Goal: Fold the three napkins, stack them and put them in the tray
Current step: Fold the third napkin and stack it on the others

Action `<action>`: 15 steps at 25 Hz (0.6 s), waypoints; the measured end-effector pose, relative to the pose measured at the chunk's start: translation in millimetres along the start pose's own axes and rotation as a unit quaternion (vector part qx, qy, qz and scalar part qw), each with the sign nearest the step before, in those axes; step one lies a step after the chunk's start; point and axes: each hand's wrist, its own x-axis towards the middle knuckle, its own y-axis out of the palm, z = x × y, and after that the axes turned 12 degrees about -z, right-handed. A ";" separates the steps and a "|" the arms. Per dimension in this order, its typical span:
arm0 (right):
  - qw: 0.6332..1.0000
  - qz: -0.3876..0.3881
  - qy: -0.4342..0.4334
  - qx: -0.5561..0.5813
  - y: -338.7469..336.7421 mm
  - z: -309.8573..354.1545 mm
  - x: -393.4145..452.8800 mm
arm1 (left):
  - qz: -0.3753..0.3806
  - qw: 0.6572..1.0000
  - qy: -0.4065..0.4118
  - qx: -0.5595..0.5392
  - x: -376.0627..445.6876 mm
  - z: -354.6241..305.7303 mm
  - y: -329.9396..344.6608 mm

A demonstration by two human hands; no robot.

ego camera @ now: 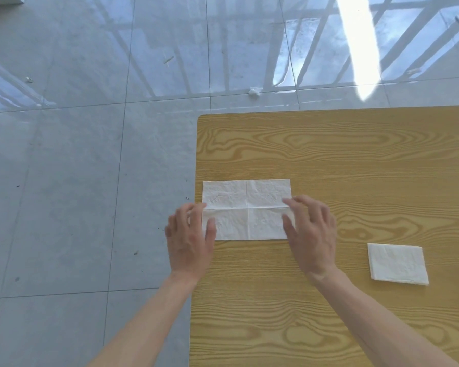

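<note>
A white napkin (247, 209) lies spread flat on the wooden table (355, 160) close to its left edge, with crease lines crossing it. My left hand (190, 237) rests at the napkin's left side, fingers spread over its near left corner. My right hand (312, 231) sits at the right side, fingertips on its right edge. Neither hand grips the paper. A folded white napkin stack (398, 263) lies to the right, apart from both hands. No tray is in view.
The table's left edge runs just beside the spread napkin, with a glossy grey tiled floor (77, 154) beyond it. A small crumpled white scrap (254, 90) lies on the floor past the table's far edge.
</note>
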 end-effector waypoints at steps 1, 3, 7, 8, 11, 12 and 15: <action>0.998 0.010 -0.058 0.002 2.5 8.9 -8.0 | 0.010 0.997 0.078 0.004 -8.4 -7.7 2.5; 0.989 0.089 -0.122 -0.001 8.5 23.3 -25.6 | 0.088 0.977 0.193 0.003 -28.8 -23.4 11.7; 0.970 0.202 -0.129 -0.047 15.3 19.6 -42.1 | 0.200 0.953 0.208 0.097 -41.6 -28.9 28.9; 0.966 0.218 -0.126 -0.058 16.5 16.4 -43.0 | 0.209 0.948 0.212 0.112 -40.9 -28.4 30.2; 0.963 0.235 -0.095 -0.093 19.2 10.0 -47.4 | 0.220 0.943 0.211 0.131 -40.3 -18.2 25.5; 0.965 0.230 -0.076 -0.102 18.2 6.9 -50.0 | 0.219 0.945 0.199 0.138 -41.1 -10.4 21.9; 0.968 0.220 -0.028 -0.115 9.6 -7.6 -55.4 | 0.213 0.949 0.169 0.158 -42.0 17.0 8.2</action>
